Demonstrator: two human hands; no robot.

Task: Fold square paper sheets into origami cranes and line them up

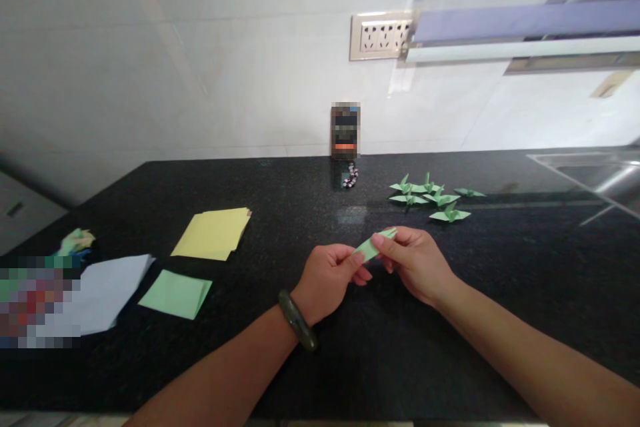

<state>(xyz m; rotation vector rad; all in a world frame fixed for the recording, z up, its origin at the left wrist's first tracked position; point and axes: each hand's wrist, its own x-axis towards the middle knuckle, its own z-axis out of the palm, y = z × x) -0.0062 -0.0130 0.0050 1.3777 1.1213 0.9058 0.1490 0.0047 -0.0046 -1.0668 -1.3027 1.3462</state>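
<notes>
Between my two hands is a small piece of folded green paper (369, 249), held a little above the dark counter. My left hand (327, 280), with a dark bangle (297, 321) on its wrist, pinches the lower left end between thumb and fingers. At the upper right end, my right hand (417, 263) grips it with the thumb on top. The fingers beneath the paper are partly hidden. Beyond my right hand stand several folded green paper cranes (450, 213) in a loose group.
To the left on the black counter (250, 360) lie green paper sheets (175, 293), a yellow paper stack (210, 233), white paper (117, 287) and a crumpled bundle (76, 243). A blurred upright device (345, 130) with a beaded strap (351, 175) leans against the wall. A sink (595, 177) is at right.
</notes>
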